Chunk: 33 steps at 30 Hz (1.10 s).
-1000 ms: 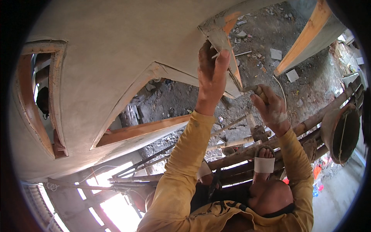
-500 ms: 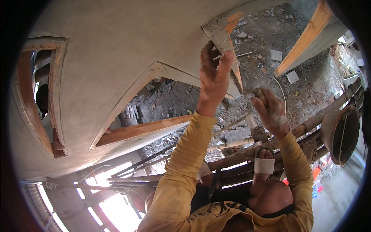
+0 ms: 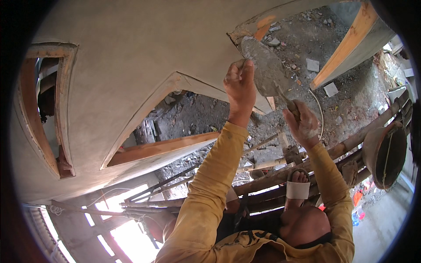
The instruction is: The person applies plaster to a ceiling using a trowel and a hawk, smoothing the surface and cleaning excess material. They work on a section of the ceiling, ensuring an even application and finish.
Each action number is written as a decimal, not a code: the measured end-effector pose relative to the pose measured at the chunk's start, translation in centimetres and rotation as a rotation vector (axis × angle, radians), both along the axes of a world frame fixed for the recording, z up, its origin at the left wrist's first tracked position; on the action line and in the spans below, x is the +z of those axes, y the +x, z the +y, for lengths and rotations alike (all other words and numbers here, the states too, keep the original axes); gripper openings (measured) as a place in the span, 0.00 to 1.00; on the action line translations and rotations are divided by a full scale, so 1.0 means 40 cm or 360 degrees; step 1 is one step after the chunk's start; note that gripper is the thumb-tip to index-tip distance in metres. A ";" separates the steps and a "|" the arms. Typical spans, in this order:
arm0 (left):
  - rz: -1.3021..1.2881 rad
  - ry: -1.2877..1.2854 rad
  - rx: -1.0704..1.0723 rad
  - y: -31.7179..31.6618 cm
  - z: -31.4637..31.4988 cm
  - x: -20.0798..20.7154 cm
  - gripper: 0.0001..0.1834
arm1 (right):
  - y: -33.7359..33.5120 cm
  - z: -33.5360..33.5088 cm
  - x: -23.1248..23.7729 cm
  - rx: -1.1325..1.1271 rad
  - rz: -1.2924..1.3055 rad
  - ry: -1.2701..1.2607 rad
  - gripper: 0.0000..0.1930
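Note:
My right hand [image 3: 303, 125] is wrapped round the handle of a mortar-smeared trowel [image 3: 268, 65]. Its broad grey blade reaches up and left, with the flat face in sight, beside the edge of the plastered wall [image 3: 144, 39]. My left hand [image 3: 240, 90] is closed at the blade's left edge, fingertips curled in. Whether it pinches the blade or some small thing is hidden. Just beyond the blade's tip is the corner of a wooden-framed opening [image 3: 237, 35].
Wooden frames [image 3: 162, 149] edge angular openings in the wall. Rubble covers the ground [image 3: 302, 61] below. Bamboo poles [image 3: 346, 144] run under my feet, and a bucket [image 3: 385, 153] hangs at the right. Another person's hand [image 3: 66, 166] shows in the left opening.
The trowel has turned from nearly edge-on to showing its flat face. My left fingers have curled in and the hand has shifted slightly left and down.

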<state>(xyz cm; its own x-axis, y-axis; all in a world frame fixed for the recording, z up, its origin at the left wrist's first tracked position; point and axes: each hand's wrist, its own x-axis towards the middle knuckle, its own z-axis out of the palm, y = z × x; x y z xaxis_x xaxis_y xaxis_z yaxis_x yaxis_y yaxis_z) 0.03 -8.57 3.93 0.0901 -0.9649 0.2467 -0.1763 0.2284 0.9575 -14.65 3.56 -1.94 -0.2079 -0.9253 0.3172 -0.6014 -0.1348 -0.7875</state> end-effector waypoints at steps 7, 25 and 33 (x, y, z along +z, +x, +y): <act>-0.0327 0.0050 0.0193 0.021 -0.038 0.007 0.16 | 0.012 -0.087 -0.034 0.0016 -0.0077 -0.0239 0.15; -0.0248 -0.0205 0.0058 0.028 -0.042 0.006 0.13 | 0.000 -0.118 -0.065 0.0017 -0.0053 -0.0178 0.15; -0.0516 -0.0029 0.0066 0.033 -0.029 0.029 0.16 | -0.007 -0.113 -0.085 0.0024 0.0014 -0.0412 0.17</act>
<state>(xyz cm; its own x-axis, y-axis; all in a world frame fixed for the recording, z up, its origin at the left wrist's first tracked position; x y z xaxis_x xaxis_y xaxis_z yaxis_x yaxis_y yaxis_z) 1.33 -9.72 5.10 0.0432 -0.9572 0.2860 -0.4807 0.2311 0.8459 -14.95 -0.98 -5.33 -0.1910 -0.8161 0.5455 -0.6043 -0.3402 -0.7205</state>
